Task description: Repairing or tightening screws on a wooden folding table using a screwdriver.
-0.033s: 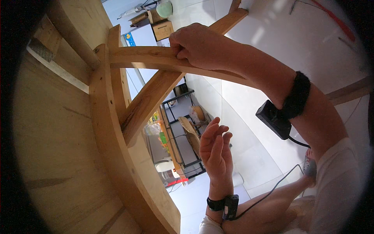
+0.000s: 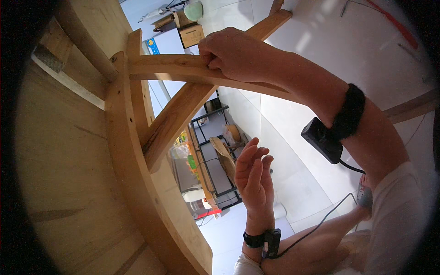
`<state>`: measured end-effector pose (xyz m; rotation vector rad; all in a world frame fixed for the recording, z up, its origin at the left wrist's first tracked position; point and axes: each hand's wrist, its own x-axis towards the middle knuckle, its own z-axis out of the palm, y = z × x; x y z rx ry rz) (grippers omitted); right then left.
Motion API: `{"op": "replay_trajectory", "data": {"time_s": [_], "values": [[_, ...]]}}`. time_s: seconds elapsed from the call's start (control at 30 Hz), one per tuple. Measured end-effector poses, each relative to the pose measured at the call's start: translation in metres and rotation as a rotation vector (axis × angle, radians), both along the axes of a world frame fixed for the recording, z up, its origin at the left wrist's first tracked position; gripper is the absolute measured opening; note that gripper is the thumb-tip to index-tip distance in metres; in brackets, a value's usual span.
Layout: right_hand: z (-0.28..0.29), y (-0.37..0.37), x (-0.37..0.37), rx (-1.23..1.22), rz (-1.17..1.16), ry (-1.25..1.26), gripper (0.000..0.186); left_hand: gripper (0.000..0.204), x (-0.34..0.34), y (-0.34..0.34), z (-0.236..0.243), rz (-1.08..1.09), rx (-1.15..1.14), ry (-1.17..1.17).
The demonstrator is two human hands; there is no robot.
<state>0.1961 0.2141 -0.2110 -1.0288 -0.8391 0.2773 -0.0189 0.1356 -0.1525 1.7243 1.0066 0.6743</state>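
Observation:
My right hand (image 2: 236, 55) reaches in from the right side. Its fingers are curled closed over a wooden bar (image 2: 167, 67) that runs across a wooden frame. Whether anything small sits under those fingers is hidden. Lower down, my left hand (image 2: 255, 178) is held up in the air, apart from the wood, with fingers loosely bent, spread and empty. Beneath the bar a diagonal wooden brace (image 2: 176, 110) crosses and meets a long wooden side rail (image 2: 123, 137). Broad wooden panels (image 2: 68, 174) fill the left side.
Beyond the frame stands a black metal rack (image 2: 201, 151) with a wooden board (image 2: 222, 153), a tape roll (image 2: 233, 133) and packages. Cardboard boxes (image 2: 191, 35) and a green round object (image 2: 193, 11) lie farther off. A red-handled tool (image 2: 396, 25) is on the pale floor. Cables trail from black wrist devices (image 2: 271, 243).

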Motion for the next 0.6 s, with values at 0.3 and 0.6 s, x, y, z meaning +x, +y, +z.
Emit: {"op": "replay_trajectory", "data": {"time_s": [0.3,0.6], "values": [[-0.0075,0.0086,-0.0012,0.159,-0.010,0.032,0.004,0.030,-0.0010,0.0005,-0.0018,-0.033,-0.019,-0.026],[-0.0067,0.0038,0.0019,0.108,0.022,0.054,0.004,0.029,-0.0049,0.0002,-0.0008,0.013,-0.005,-0.004]]}}
